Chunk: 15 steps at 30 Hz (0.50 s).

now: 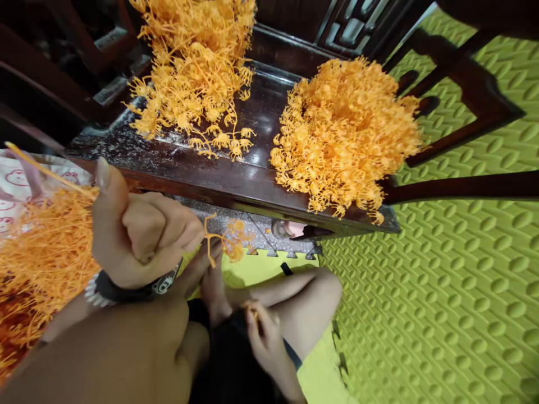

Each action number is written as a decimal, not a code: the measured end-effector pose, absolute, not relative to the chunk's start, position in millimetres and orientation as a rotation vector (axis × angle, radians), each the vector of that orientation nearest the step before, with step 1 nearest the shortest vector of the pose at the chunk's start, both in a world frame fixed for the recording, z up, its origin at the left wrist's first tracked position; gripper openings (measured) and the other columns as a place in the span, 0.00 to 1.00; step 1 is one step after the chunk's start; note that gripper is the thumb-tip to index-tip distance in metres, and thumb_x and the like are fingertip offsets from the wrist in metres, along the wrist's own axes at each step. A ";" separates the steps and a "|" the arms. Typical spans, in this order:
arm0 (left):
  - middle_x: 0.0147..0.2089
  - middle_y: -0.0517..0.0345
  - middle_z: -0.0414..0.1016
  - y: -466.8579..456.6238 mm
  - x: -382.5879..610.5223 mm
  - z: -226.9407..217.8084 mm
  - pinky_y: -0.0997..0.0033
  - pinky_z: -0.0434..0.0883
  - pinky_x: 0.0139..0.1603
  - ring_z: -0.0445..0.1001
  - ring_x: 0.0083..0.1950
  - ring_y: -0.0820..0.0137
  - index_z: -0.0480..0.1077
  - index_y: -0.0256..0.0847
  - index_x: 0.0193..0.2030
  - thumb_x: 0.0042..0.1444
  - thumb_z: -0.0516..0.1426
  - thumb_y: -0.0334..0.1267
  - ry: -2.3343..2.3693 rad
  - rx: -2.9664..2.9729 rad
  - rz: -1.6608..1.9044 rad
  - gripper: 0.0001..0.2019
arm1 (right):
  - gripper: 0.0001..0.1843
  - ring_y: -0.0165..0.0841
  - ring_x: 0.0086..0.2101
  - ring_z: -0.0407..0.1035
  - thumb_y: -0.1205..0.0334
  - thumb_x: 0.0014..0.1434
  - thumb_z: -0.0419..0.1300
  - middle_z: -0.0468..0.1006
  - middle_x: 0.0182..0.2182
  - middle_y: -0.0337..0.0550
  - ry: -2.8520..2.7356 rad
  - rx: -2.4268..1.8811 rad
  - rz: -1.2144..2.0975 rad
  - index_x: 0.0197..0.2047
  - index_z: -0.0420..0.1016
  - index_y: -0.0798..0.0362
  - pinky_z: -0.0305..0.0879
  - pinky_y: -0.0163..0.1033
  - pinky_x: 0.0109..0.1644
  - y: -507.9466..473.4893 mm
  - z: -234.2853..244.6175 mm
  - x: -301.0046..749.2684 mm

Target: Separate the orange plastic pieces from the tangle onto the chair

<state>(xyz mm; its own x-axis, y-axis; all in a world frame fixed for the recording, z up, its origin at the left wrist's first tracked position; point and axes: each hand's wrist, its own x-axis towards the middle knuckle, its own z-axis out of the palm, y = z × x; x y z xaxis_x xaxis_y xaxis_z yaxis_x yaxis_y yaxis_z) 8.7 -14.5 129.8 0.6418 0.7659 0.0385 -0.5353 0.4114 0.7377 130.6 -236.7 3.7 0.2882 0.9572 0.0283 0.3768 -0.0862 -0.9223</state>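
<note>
My left hand (145, 230) is closed in a fist, thumb up, around an orange branched plastic stem (50, 171). One end of the stem sticks out past the thumb, and forked orange tips (210, 238) show beyond the little-finger side. Low over my lap, my right hand (264, 334) has its fingers pinched on a small orange plastic piece (255, 316), mostly hidden by the fingers. Beside my left hand lies a big heap of loose orange stems (50, 252).
A dark wooden chair seat (256, 151) carries two piles of orange plastic pieces with claw-like ends, a left pile (193, 73) and a right pile (345, 134). Green foam matting (442, 269) covers the floor. A pinkish object (293, 228) sits under the seat.
</note>
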 end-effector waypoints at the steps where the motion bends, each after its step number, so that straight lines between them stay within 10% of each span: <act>1: 0.10 0.64 0.32 -17.0 10.9 133.0 0.73 0.46 0.13 0.36 0.12 0.79 0.41 0.35 0.07 0.69 0.43 0.44 0.254 0.828 0.925 0.37 | 0.11 0.29 0.24 0.63 0.66 0.64 0.50 0.68 0.25 0.37 -1.218 -1.645 0.734 0.46 0.70 0.51 0.57 0.34 0.28 -229.4 9.2 139.7; 4: 0.11 0.64 0.33 -20.1 17.2 136.7 0.71 0.44 0.14 0.36 0.13 0.77 0.39 0.36 0.08 0.69 0.37 0.49 0.067 0.896 0.974 0.36 | 0.15 0.30 0.29 0.65 0.67 0.64 0.48 0.70 0.31 0.39 -1.145 -1.624 0.544 0.51 0.69 0.48 0.60 0.34 0.32 -201.3 35.8 162.5; 10: 0.12 0.63 0.34 -17.3 20.7 125.8 0.72 0.46 0.17 0.39 0.14 0.76 0.42 0.38 0.10 0.70 0.28 0.44 -0.074 0.834 0.683 0.35 | 0.18 0.32 0.34 0.65 0.72 0.61 0.50 0.69 0.30 0.41 -1.162 -1.438 0.320 0.28 0.77 0.48 0.61 0.39 0.37 -145.3 96.2 180.5; 15: 0.11 0.64 0.36 -20.5 28.0 119.9 0.75 0.46 0.15 0.38 0.13 0.78 0.42 0.38 0.09 0.70 0.31 0.46 -0.164 0.812 0.571 0.35 | 0.15 0.34 0.34 0.64 0.56 0.59 0.58 0.69 0.33 0.42 -1.443 -1.363 0.584 0.49 0.73 0.51 0.61 0.39 0.36 -110.9 109.8 170.8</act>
<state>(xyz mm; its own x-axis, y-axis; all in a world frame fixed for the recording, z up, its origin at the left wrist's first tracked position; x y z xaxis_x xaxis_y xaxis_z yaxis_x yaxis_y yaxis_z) 28.0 -20.5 119.9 0.8377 0.4186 0.3509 -0.5410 0.5473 0.6386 170.8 -110.9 109.8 0.1632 0.9270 0.3376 0.4315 0.2406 -0.8694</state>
